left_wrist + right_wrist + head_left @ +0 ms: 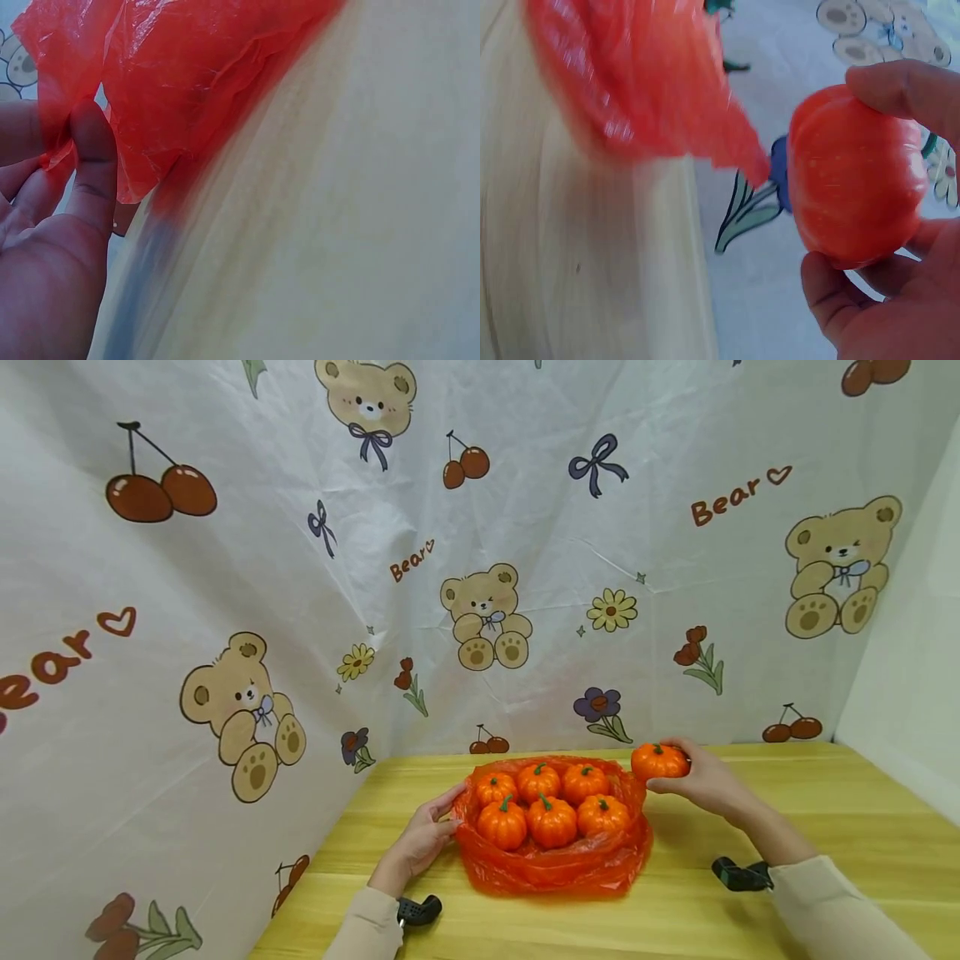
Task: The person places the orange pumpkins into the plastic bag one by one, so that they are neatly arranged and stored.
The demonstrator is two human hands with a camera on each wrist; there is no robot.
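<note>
A red plastic bag (551, 872) sits with its mouth spread on the wooden table, several small orange pumpkins (552, 821) with green stems inside it. At the bag's left rim, my left hand (426, 837) pinches the plastic between thumb and fingers; the left wrist view shows the thin red film (180, 82) caught there. My right hand (708, 781) holds one more pumpkin (657, 762) just off the bag's right rim, above the table. Thumb and fingers curl round its sides in the right wrist view, where the pumpkin (859, 176) is apart from the bag (645, 82).
The yellowish wooden tabletop (810, 793) extends on both sides of the bag. A white cloth (555, 543) printed with bears, cherries and flowers hangs behind and to the left. On each wrist there is a black device, the right one (741, 874) hanging near the table.
</note>
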